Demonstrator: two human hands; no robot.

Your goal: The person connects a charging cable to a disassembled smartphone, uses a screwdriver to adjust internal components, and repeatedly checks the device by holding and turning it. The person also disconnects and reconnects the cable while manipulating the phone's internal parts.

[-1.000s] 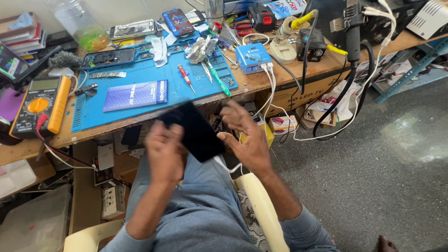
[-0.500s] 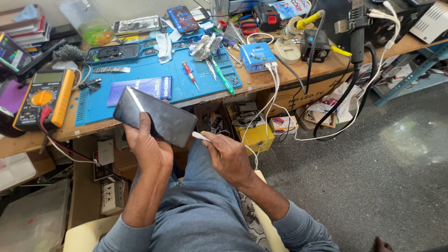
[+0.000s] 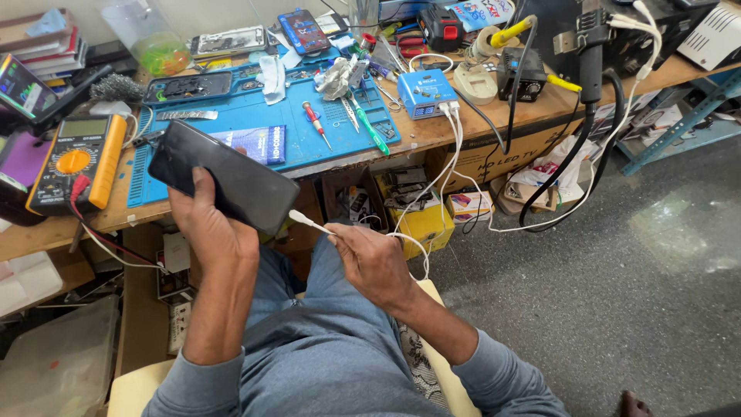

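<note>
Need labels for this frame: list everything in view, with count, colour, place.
phone: 1, black, held in front of the bench edge
cable plug: 1, white, just short of the phone's lower end
work mat: 1, blue, on the bench
multimeter: 1, yellow and grey, left of the mat
screwdriver: 1, red handle, on the mat
power box: 1, blue, right of the mat, white cables plugged in
second phone: 1, screen lit, back of the bench
yellow box: 1, under the bench
bench: 1, wooden, cluttered
left hand: grips the phone
right hand: holds the cable plug
</note>
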